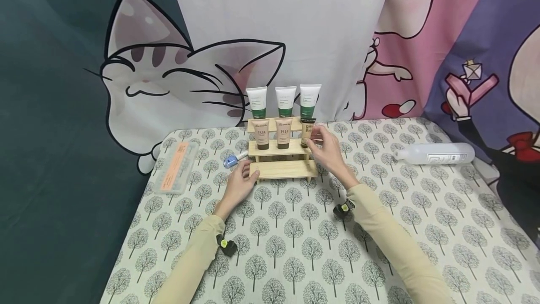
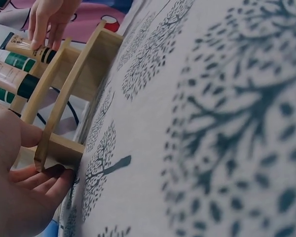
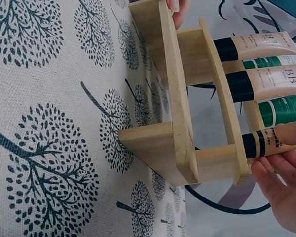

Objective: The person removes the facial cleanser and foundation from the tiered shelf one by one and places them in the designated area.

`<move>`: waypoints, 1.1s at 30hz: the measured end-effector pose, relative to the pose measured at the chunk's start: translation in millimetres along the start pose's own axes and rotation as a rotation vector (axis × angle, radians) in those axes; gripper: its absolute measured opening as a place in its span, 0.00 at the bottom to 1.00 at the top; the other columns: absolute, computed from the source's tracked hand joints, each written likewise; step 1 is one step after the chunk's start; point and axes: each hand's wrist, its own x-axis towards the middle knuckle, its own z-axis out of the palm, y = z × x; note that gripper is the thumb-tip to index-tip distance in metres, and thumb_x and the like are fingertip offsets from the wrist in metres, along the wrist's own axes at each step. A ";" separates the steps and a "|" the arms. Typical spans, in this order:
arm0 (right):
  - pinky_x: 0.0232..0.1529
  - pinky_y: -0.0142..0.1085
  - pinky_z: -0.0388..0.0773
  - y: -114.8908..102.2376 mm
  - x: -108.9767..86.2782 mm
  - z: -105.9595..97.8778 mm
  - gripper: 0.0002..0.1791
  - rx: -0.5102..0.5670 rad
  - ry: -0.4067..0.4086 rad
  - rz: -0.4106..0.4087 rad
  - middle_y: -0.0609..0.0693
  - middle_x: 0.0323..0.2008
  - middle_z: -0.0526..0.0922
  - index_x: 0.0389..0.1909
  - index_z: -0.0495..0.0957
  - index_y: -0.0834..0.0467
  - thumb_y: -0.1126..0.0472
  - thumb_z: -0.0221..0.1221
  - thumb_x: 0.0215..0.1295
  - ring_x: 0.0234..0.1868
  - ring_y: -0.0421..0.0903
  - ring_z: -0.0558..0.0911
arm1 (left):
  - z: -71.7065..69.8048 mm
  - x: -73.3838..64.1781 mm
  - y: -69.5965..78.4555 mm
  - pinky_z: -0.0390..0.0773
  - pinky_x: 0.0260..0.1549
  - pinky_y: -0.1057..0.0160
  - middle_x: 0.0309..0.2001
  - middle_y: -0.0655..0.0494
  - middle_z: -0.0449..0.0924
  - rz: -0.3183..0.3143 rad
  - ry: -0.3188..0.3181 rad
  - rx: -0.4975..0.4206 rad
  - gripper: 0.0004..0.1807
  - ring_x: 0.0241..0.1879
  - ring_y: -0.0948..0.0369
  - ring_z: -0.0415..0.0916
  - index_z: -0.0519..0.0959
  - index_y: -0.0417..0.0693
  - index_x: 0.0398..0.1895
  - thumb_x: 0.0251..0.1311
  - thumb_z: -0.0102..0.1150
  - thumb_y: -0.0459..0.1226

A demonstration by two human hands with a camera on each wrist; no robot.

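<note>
A wooden three-step display rack [image 1: 283,171] stands at the back of the table. My left hand [image 1: 240,183] grips the left end of its lowest step, thumb above and fingers beneath in the left wrist view. On the right of the middle step, my right hand [image 1: 327,150] pinches a yellow-and-black tube [image 1: 307,130], which stands cap down on the board. Beside it on that step stand two pinkish BB cream tubes, one in the middle [image 1: 283,132] and one at the left [image 1: 262,133]. Three white-and-green tubes [image 1: 285,99] stand along the top step.
A blue-headed object [image 1: 230,161] with a pale shaft lies left of the rack. Farther left is a clear flat case [image 1: 185,169] with an orange strip. A white bottle [image 1: 438,153] lies on its side at the right. A printed curtain [image 1: 329,22] hangs behind the table.
</note>
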 end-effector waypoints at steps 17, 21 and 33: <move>0.59 0.51 0.84 -2.1 -3.3 -33.0 0.20 0.027 0.041 -0.037 0.68 0.50 0.82 0.58 0.72 0.70 0.67 0.62 0.68 0.52 0.62 0.83 | 3.8 -0.6 0.5 0.83 0.60 0.51 0.60 0.36 0.79 -0.009 0.038 -0.053 0.27 0.59 0.43 0.81 0.69 0.40 0.67 0.67 0.62 0.36; 0.58 0.49 0.84 2.9 -5.8 -40.9 0.21 0.007 0.046 -0.028 0.67 0.50 0.82 0.59 0.72 0.69 0.66 0.62 0.69 0.51 0.59 0.83 | 3.6 -1.1 0.3 0.82 0.60 0.51 0.60 0.36 0.79 -0.012 0.038 -0.060 0.27 0.59 0.43 0.81 0.70 0.40 0.66 0.66 0.62 0.37; 0.51 0.26 0.83 17.0 -19.3 -58.1 0.19 -0.052 0.037 0.029 0.65 0.48 0.83 0.55 0.74 0.69 0.62 0.61 0.70 0.49 0.56 0.83 | 4.0 -1.0 -0.1 0.83 0.60 0.51 0.60 0.36 0.79 -0.018 0.025 -0.056 0.26 0.59 0.42 0.80 0.70 0.40 0.66 0.67 0.62 0.36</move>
